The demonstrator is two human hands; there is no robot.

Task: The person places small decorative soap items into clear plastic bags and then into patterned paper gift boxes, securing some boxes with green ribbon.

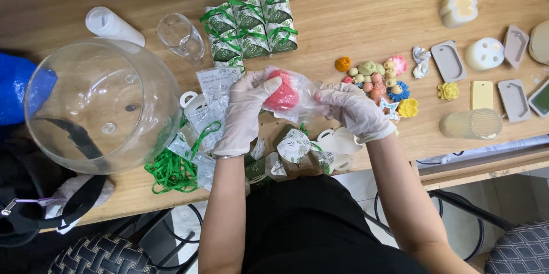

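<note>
While both gloved hands met over the middle of the wooden bench, they held a red soap wrapped in a clear plastic bag. The left hand had its grip clamped on the soap through the plastic, thumb pressed over the top. The right hand had its grip pinched together on the bag's edge, just right of the soap.

Relative to the soap, a block of small green-and-white gift boxes tied with green ribbon stood just beyond it, further from the person. A small glass cup lay on its side beyond and to the left, with a white bottle further left again. A large glass bowl sat well to the left. Loose green ribbons lay to the lower left, near the bench edge. Flat, unfolded boxes lay just below the soap, nearer the person. A cluster of small coloured soap pieces lay just to the right. Grey moulds and a yellow bar lay well to the right.
</note>
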